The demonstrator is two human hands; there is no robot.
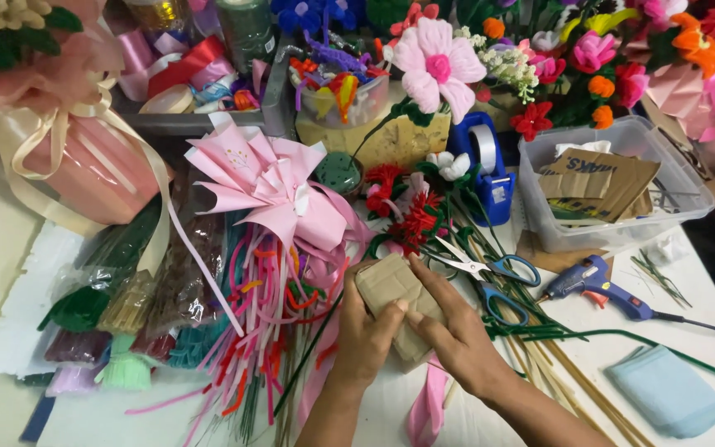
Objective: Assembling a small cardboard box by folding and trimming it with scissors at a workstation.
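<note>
Brown cardboard piece (395,302) sits mid-worktop near front edge, long axis running diagonal, upper-left to lower-right. Both hands clamped on it: left hand (366,335) underneath-left, right hand (457,331) over top. Scissors (490,277) just right, glue gun (597,285) further right.

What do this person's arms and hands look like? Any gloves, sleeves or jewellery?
Both are bare. The left hand and right hand wear no gloves, and no rings or bracelets show on the sides in view. The forearms are uncovered down to the picture's lower edge, so no sleeve shows. The nails look short and unpainted.
</note>
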